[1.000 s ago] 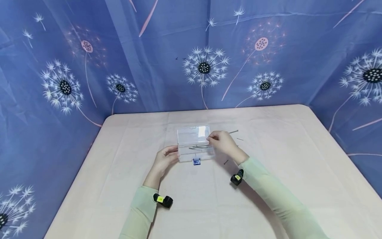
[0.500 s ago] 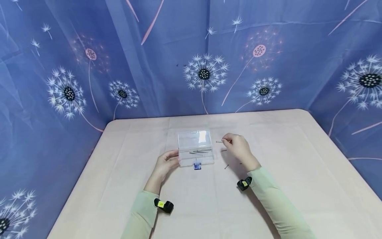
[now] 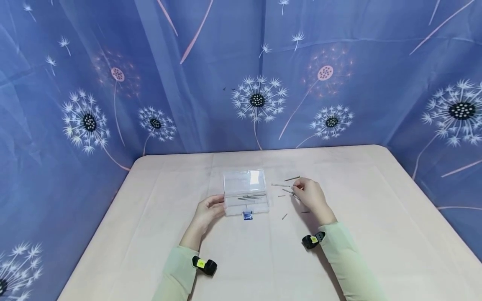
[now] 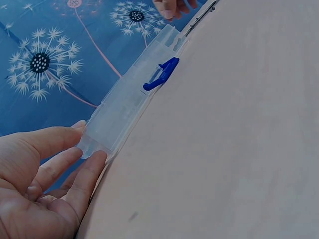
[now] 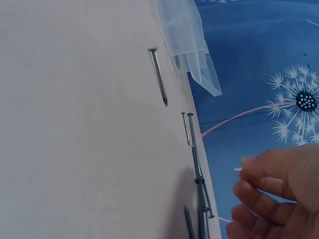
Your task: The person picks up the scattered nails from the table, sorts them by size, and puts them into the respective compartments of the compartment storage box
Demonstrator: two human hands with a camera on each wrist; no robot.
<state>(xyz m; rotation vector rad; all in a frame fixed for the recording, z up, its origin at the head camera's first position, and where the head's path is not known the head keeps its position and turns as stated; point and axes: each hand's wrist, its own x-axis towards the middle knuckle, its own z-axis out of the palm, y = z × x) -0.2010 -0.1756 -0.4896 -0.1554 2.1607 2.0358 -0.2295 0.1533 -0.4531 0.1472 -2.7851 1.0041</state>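
Observation:
A clear plastic storage box (image 3: 229, 209) with a blue latch (image 3: 247, 215) stands on the table with its lid (image 3: 237, 180) raised. Several nails (image 3: 249, 197) lie inside. My left hand (image 3: 208, 207) holds the box's left end between thumb and fingers, seen close in the left wrist view. Over a loose group of nails to the right of the box is my right hand (image 3: 311, 195), fingers bent. No nail shows between those fingers (image 5: 249, 167) in the right wrist view. A long nail (image 3: 280, 185) lies just left of its fingertips; another nail (image 3: 292, 178) lies behind.
Smaller nails (image 3: 284, 216) are scattered nearer the front, right of the box. A pale cloth covers the table (image 3: 241, 267). Blue dandelion-print curtain (image 3: 203, 104) stands behind and at both sides. Each wrist bears a black camera (image 3: 204, 265).
My right hand has moved from the raised lid out to the right, over the loose nails. My left hand stays on the box. The head view has tilted slightly up.

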